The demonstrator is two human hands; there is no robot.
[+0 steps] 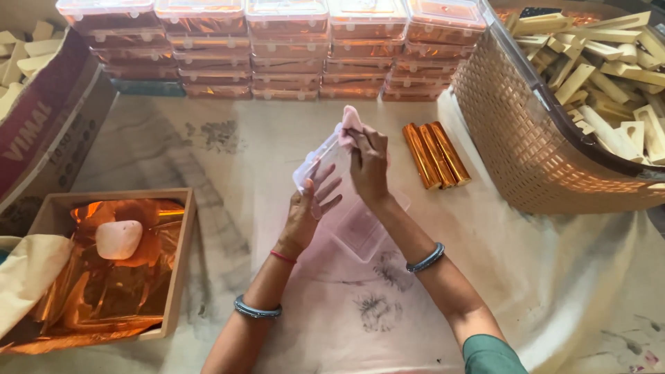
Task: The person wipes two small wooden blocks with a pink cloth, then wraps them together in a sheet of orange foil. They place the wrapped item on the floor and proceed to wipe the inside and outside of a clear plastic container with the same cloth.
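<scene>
A clear plastic lid (320,161) is held above the counter (228,159) by the left hand (305,211), fingers partly spread, while a pink cloth (348,119) is pinched against it by the closed right hand (369,166). A clear box (360,232) lies below. Foil sheets and a pale block (118,239) are held in a wooden tray (176,277); wooden pieces fill a basket (512,131), cut off at the edge.

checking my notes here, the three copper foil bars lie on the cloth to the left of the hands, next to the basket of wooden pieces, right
Not quite. The three copper foil bars lie to the right of the hands, not the left; the head view shows them between the right hand and the basket of wooden pieces. The rest stands.
</scene>
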